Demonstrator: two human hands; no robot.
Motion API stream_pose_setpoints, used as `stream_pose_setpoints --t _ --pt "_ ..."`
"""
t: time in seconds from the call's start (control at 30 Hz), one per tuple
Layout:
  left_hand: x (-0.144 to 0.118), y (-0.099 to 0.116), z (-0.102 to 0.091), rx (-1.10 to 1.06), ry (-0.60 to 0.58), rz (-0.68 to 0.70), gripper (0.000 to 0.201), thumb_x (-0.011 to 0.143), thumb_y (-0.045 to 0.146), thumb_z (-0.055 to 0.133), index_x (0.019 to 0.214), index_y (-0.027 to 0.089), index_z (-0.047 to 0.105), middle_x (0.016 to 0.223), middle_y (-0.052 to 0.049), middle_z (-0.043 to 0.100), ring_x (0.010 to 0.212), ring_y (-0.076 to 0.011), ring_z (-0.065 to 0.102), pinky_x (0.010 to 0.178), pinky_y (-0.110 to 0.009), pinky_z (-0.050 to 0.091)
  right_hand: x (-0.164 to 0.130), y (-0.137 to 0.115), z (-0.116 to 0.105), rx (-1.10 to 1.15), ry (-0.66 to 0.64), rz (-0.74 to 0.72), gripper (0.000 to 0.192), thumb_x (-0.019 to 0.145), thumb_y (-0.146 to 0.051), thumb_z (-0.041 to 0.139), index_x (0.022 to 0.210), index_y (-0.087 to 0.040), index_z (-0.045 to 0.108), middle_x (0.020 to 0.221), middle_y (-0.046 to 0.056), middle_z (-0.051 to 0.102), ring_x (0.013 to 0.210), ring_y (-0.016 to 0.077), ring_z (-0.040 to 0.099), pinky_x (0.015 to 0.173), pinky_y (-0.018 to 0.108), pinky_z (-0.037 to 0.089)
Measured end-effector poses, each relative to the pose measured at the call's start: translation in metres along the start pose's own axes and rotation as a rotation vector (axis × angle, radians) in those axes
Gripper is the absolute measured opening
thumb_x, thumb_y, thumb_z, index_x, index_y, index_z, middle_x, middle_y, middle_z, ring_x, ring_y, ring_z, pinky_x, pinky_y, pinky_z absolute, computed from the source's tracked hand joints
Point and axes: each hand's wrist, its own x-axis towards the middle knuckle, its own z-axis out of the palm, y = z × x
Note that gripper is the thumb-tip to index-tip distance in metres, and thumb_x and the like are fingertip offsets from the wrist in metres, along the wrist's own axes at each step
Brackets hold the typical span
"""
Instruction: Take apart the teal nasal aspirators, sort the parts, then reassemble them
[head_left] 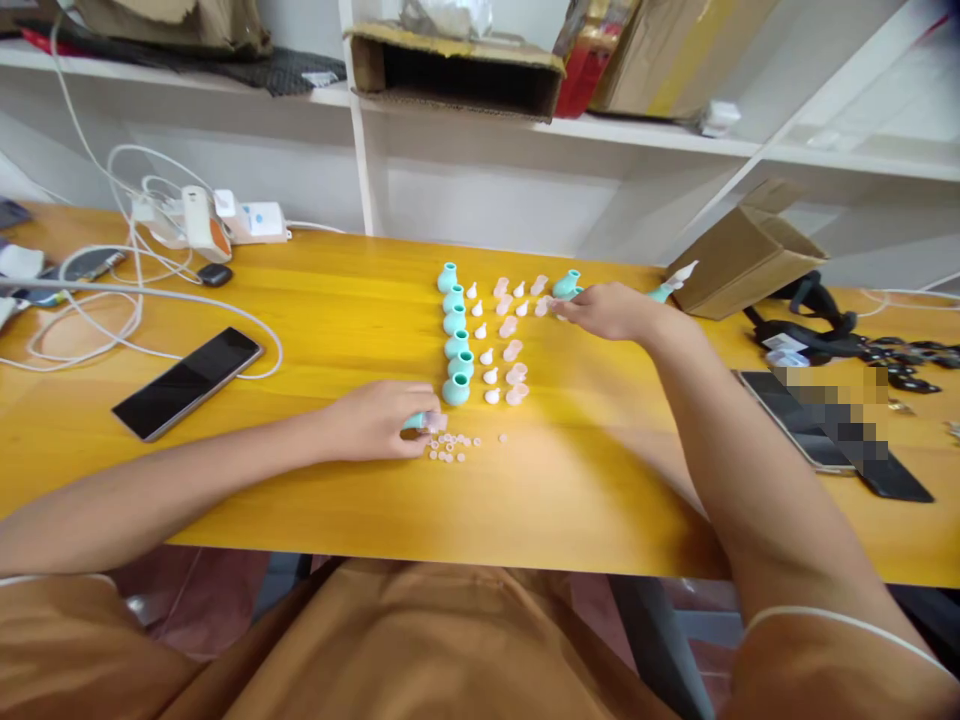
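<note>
Teal cup (415, 421) pinched in left hand (375, 420); right hand (611, 310) closed on pink piece (541, 306) at one o'clock; best lifted gently, rows (480, 335) undisturbed.

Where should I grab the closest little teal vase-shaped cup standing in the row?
Probably pinch the teal vase-shaped cup from above at its narrow neck, under the flared rim. It stands upright, with another cup right behind it and small white cones beside it, so the sides are crowded.

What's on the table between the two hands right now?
Head view: between left hand and right hand lie teal bulbs, white tips and pink caps in columns.
</note>
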Motion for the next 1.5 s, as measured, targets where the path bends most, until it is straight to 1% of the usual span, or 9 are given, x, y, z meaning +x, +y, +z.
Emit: stream_pose_setpoints --t 0.17,0.37,0.5,0.67,0.8,0.87,1.0,1.2,1.5 --pt "0.003 0.001 -0.002 -0.174 0.132 0.035 0.008 0.097 0.029 0.066 0.095 0.021 0.068 0.093 -0.002 0.074 0.081 -0.0166 0.069 0.078 -0.028 0.051 0.029 -0.021 0.020 -0.022 -0.164 0.004 0.079 0.110 -0.072 0.030 0.096 -0.013 0.081 0.101 0.026 0.079 0.103 0.0412 0.075 0.092 0.054 0.057" --pt "0.009 -0.003 0.001 -0.302 0.278 -0.052 0.024 0.101 0.040 0.061 0.092 0.019 0.067 0.090 -0.003 0.072 0.081 -0.0168 0.068 0.078 -0.029 0.053 0.035 -0.031 0.026 -0.013 -0.208 0.042 0.078 0.111 -0.069 0.032 0.105 -0.011 0.083 0.111 0.026 0.078 0.117 0.0463 0.072 0.100 0.058 0.054" --pt "0.009 -0.005 0.001 -0.333 0.278 -0.076 0.027 0.102 0.043 0.061 0.094 0.018 0.067 0.090 -0.003 0.073 0.080 -0.0163 0.067 0.078 -0.029 0.052 0.032 -0.032 0.024 -0.003 -0.192 0.038 0.076 0.111 -0.068 0.032 0.107 -0.011 0.082 0.119 0.026 0.077 0.122 0.0450 0.070 0.105 0.055 0.051" --pt "0.009 -0.004 0.001 -0.310 0.248 -0.049 0.026 0.103 0.042 0.061 0.094 0.018 0.067 0.092 -0.003 0.073 0.080 -0.0158 0.067 0.078 -0.028 0.052 0.029 -0.036 0.023 0.023 -0.170 -0.006 0.068 0.114 -0.059 0.033 0.093 -0.012 0.078 0.102 0.022 0.077 0.108 0.0388 0.073 0.099 0.049 0.052" --pt "0.008 -0.004 0.002 -0.292 0.250 -0.041 0.025 0.103 0.041 0.061 0.094 0.019 0.067 0.093 -0.003 0.074 0.081 -0.0157 0.067 0.079 -0.028 0.052 0.023 -0.030 0.014 0.149 -0.269 0.007 0.061 0.114 -0.061 0.042 0.084 -0.016 0.071 0.074 0.012 0.073 0.078 0.0242 0.072 0.088 0.040 0.055" --pt "0.008 -0.003 0.001 -0.285 0.238 -0.040 0.024 0.103 0.040 0.060 0.094 0.019 0.067 0.093 -0.003 0.074 0.080 -0.0156 0.067 0.079 -0.028 0.052 0.018 -0.025 0.008 0.197 -0.310 0.024 0.047 0.109 -0.058 0.057 0.088 -0.017 0.070 0.075 0.009 0.075 0.071 0.0214 0.072 0.080 0.036 0.057" --pt "0.008 -0.002 0.001 -0.270 0.222 -0.044 0.024 0.103 0.040 0.060 0.094 0.019 0.067 0.092 -0.003 0.073 0.081 -0.0164 0.067 0.078 -0.028 0.052 0.011 -0.027 0.002 0.203 -0.350 -0.007 0.021 0.097 -0.041 0.072 0.099 -0.020 0.071 0.092 0.010 0.080 0.078 0.0239 0.076 0.074 0.036 0.059" --pt "0.008 -0.002 0.001 -0.240 0.208 -0.028 0.023 0.103 0.039 0.059 0.093 0.020 0.067 0.090 -0.003 0.071 0.081 -0.0166 0.067 0.078 -0.029 0.052 0.014 -0.043 0.010 0.024 -0.162 -0.158 0.009 0.086 -0.016 0.070 0.095 -0.017 0.072 0.110 0.011 0.079 0.103 0.0294 0.073 0.087 0.037 0.053" --pt "0.008 -0.001 0.000 -0.236 0.195 -0.026 0.023 0.103 0.039 0.060 0.094 0.020 0.067 0.092 -0.003 0.072 0.082 -0.0171 0.067 0.079 -0.029 0.053 0.021 -0.040 0.020 0.116 -0.092 -0.128 0.022 0.086 -0.012 0.071 0.106 -0.019 0.075 0.112 0.010 0.079 0.105 0.0296 0.072 0.092 0.039 0.053"
